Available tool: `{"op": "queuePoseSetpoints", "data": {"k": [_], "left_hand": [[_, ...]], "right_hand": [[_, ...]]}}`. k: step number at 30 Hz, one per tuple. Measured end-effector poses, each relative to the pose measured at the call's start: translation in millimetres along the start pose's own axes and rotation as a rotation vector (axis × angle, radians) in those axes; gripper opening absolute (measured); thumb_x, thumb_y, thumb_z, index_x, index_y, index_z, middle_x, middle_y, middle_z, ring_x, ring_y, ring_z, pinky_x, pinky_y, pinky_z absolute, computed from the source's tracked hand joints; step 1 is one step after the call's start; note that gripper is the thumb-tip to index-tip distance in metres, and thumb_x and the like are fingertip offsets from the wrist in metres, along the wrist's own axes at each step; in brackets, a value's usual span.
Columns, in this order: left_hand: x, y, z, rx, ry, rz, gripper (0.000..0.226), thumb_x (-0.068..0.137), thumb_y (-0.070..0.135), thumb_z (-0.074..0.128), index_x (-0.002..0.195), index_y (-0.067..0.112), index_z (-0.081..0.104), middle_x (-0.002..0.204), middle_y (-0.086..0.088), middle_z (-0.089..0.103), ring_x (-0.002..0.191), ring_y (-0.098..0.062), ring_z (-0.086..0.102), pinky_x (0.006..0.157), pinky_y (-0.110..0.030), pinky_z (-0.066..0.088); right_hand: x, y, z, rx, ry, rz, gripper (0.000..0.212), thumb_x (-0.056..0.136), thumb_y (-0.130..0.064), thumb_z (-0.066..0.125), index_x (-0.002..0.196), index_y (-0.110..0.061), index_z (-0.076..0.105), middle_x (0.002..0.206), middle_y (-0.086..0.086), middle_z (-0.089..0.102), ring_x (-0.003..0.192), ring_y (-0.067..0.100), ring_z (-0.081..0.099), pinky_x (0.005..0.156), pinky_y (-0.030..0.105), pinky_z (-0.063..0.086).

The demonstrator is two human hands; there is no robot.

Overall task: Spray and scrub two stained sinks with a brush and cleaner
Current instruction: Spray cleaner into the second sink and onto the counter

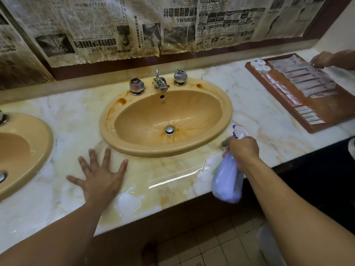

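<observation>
Two tan sinks sit in a long marble desk (172, 175), which looks wet and glossy, under a wall papered with old newspaper (96, 25). The centre sink (227, 111) fills the middle of the view. The second sink (42, 139) is cut off at the left edge. A wooden tray (330, 108) of sachets lies on the desk at far right, where another person's hand (322, 59) reaches in.

The spray bottle (228, 181), pale lilac plastic, hangs over the desk's front edge, just right of the centre sink. The right hand (243, 150) has its grip clamped round the bottle's neck below the trigger head. The left hand (99, 177) lies flat on the desk in front of the sink, grip apart, fingers spread.

Rusty brown stains (121, 101) mark the sink's rim and streak towards the drain (170, 129). No brush is visible.

The bottle likely feels light and stiff, perhaps slick when wet. The neck is the sure place to hold it.
</observation>
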State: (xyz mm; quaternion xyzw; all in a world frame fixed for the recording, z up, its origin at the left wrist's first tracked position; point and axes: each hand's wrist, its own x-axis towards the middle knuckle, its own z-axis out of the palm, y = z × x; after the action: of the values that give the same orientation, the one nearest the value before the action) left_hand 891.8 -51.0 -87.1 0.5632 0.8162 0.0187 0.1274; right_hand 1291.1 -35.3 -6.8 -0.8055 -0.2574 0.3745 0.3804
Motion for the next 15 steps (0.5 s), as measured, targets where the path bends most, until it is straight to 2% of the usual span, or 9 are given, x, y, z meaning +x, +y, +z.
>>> {"op": "queuePoseSetpoints", "data": {"k": [3,5,7,9,11,13,15], "left_hand": [[-0.4,0.6,-0.8,0.002,0.003,0.002,0.093,0.081,0.095,0.007,0.161,0.048,0.002,0.172,0.005,-0.013,0.156,-0.026,-0.021,0.113,-0.076,-0.013],[-0.2,0.5,-1.1,-0.003,0.005,0.002,0.094,0.081,0.095,0.007,0.161,0.048,0.003,0.172,0.005,-0.012,0.156,-0.026,-0.021,0.113,-0.076,-0.013],[0.3,0.4,-0.9,-0.003,0.008,0.000,0.094,0.081,0.096,0.008,0.161,0.048,0.003,0.172,0.005,-0.012,0.156,-0.026,-0.021,0.113,-0.076,-0.013],[1.2,0.5,-0.6,0.003,0.008,0.002,0.093,0.081,0.095,0.008,0.161,0.048,0.004,0.172,0.005,-0.011,0.156,-0.026,-0.020,0.113,-0.076,-0.012],[2.4,0.4,0.0,0.005,0.014,0.003,0.093,0.081,0.095,0.008,0.161,0.047,0.004,0.172,0.004,-0.010,0.156,-0.026,-0.019,0.113,-0.076,-0.011],[2.9,-0.1,0.8,-0.002,0.025,0.005,0.093,0.082,0.095,0.011,0.161,0.047,0.008,0.172,0.004,-0.007,0.157,-0.026,-0.017,0.113,-0.076,-0.010],[3.8,-0.3,1.2,-0.021,0.045,0.005,0.092,0.083,0.095,0.015,0.160,0.046,0.014,0.171,0.004,-0.001,0.157,-0.025,-0.013,0.113,-0.077,-0.008]], "right_hand": [[10.4,-8.1,-1.9,0.014,-0.004,-0.028,0.038,0.089,-0.016,0.051,0.123,-0.029,0.063,0.066,0.002,0.075,0.052,0.021,0.068,0.059,0.025,0.053],[20.9,-13.8,-3.7,0.035,-0.032,-0.009,0.038,0.089,-0.014,0.055,0.121,-0.035,0.057,0.063,0.003,0.074,0.061,0.026,0.071,0.067,0.033,0.058],[33.5,-21.0,-6.5,0.056,-0.073,0.024,0.027,0.084,-0.014,0.063,0.110,-0.021,0.061,0.070,0.011,0.074,0.071,0.037,0.074,0.080,0.051,0.062],[45.6,-28.4,-10.2,0.041,-0.115,0.038,0.021,0.086,-0.011,0.068,0.105,-0.013,0.059,0.081,0.015,0.071,0.064,0.038,0.072,0.080,0.059,0.061],[55.1,-39.3,-13.5,-0.001,-0.138,0.021,0.023,0.092,-0.009,0.065,0.114,-0.013,0.058,0.080,0.013,0.070,0.059,0.034,0.069,0.075,0.053,0.062],[65.9,-48.2,-18.5,-0.018,-0.102,0.003,0.028,0.094,-0.007,0.062,0.121,-0.014,0.060,0.073,0.010,0.069,0.061,0.028,0.067,0.061,0.038,0.060],[78.4,-52.4,-21.8,0.004,-0.086,0.008,0.035,0.093,-0.004,0.058,0.124,-0.018,0.062,0.078,0.010,0.065,0.059,0.024,0.065,0.053,0.035,0.056]]}}
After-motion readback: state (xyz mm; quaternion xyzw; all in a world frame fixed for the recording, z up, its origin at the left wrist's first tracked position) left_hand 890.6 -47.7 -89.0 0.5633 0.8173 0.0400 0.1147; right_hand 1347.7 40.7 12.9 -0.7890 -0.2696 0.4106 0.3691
